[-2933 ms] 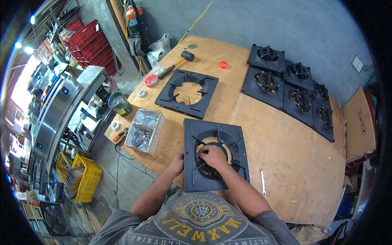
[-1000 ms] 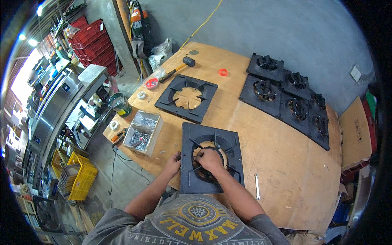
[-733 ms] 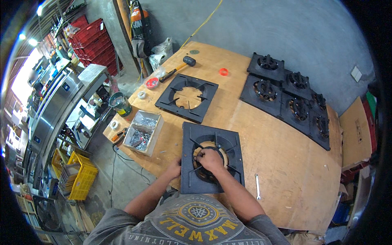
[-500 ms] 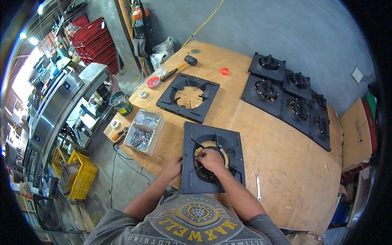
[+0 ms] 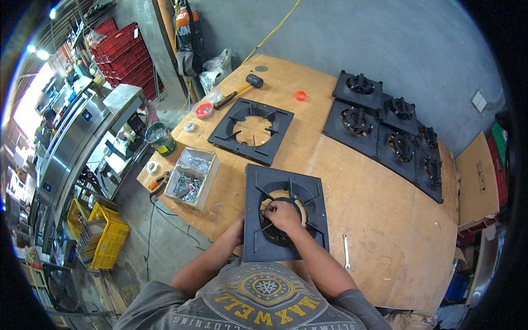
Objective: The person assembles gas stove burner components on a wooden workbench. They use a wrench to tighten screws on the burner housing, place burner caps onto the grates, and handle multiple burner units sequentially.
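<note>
A square black stove grate [image 5: 256, 184] lies in front of me at the table's near edge, with a round burner [image 5: 278, 236] in its central opening. My right hand [image 5: 283, 215] reaches over the burner. Its fingers are bent and pressed together at the burner's left side; whatever they pinch is hidden. At the grate's left edge is my left hand [image 5: 237, 231], its fingers out of sight behind or beneath the frame. To the right of the grate a combination wrench [image 5: 346, 251] lies on the wood.
Beyond is a second grate [image 5: 264, 157] without a burner. On the left stand a divided box of screws [image 5: 192, 179], pliers [image 5: 159, 181] and a can [image 5: 160, 140]. A rubber mallet [image 5: 239, 92] lies farther back. Several assembled burner grates [image 5: 379, 140] fill the right rear.
My left hand has shifted slightly lower along the grate's left edge, and its fingers have gone more out of sight. My right hand stays at the burner.
</note>
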### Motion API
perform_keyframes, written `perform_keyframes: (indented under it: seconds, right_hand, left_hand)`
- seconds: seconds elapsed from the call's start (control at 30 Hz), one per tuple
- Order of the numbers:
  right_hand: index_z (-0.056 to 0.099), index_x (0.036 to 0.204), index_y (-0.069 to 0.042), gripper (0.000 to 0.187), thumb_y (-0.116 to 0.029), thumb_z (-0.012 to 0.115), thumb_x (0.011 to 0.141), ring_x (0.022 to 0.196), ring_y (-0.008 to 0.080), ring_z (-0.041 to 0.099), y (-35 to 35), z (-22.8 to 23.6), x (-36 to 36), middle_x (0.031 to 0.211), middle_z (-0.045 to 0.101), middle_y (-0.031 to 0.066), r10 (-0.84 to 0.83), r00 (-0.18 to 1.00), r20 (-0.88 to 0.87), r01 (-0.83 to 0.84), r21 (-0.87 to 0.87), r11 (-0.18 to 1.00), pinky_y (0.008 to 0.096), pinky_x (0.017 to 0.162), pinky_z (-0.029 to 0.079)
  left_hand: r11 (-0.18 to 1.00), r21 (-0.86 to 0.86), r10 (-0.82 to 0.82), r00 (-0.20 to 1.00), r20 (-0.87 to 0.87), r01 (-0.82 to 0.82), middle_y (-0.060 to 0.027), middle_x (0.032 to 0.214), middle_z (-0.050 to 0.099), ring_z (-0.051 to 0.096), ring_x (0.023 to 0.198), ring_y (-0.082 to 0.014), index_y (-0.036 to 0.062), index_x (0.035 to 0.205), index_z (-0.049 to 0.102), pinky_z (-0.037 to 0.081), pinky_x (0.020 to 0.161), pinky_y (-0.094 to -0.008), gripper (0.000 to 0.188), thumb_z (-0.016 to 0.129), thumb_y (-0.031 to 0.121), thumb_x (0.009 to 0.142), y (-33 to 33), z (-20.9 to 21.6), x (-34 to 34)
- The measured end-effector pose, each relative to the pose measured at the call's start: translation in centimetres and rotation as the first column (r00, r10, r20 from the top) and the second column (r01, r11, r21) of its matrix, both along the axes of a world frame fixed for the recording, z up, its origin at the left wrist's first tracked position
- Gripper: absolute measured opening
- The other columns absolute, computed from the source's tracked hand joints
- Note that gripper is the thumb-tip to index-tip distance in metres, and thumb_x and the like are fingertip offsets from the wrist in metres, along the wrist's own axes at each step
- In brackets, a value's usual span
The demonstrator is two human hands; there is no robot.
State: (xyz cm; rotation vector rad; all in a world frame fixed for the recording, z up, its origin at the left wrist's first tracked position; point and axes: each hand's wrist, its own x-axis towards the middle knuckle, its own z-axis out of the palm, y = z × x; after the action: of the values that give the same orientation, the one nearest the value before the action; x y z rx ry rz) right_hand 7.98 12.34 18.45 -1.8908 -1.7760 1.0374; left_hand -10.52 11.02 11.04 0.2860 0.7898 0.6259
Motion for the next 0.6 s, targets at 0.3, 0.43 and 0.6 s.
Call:
perform_keyframes:
  seconds: [0.3, 0.43, 0.6]
  right_hand:
    - [0.074, 0.093, -0.009, 0.030, -0.035, 0.069, 0.079, 0.090, 0.0395, 0.066, -0.2, 0.3, 0.1, 0.094, 0.070, 0.0199, 0.031, 0.999, -0.012, -0.031, 0.042, 0.999, 0.0465, 0.082, 0.051]
    - [0.074, 0.092, -0.008, 0.031, -0.035, 0.069, 0.078, 0.089, 0.0399, 0.066, -0.1, -0.5, 0.4, 0.093, 0.070, 0.0194, 0.049, 0.999, -0.021, -0.047, 0.083, 0.995, 0.0464, 0.081, 0.051]
    - [0.073, 0.094, -0.005, 0.030, -0.032, 0.070, 0.082, 0.087, 0.0331, 0.068, -1.2, 0.5, 0.9, 0.092, 0.070, 0.0179, 0.002, 0.997, -0.082, 0.007, 0.106, 0.994, 0.0399, 0.079, 0.051]
  left_hand:
    - [0.997, 0.050, 0.057, 0.993, -0.106, -0.052, -0.0089, 0.110, 0.069, 0.067, 0.097, -0.0202, 0.0035, 0.124, 0.062, 0.054, 0.087, -0.0323, 0.031, 0.056, 0.018, 0.097, -0.3, 2.8, 0.4]
    - [0.993, 0.103, 0.067, 0.982, -0.177, -0.049, -0.0086, 0.109, 0.069, 0.067, 0.096, -0.0207, 0.0037, 0.123, 0.062, 0.054, 0.087, -0.0327, 0.030, 0.057, 0.018, 0.097, -0.6, 4.4, 0.1]
    - [0.851, 0.510, 0.204, 0.820, -0.535, 0.121, -0.0107, 0.099, 0.071, 0.068, 0.088, -0.0248, 0.0012, 0.110, 0.066, 0.054, 0.080, -0.0365, 0.023, 0.060, 0.016, 0.094, 2.5, 0.3, -2.1]
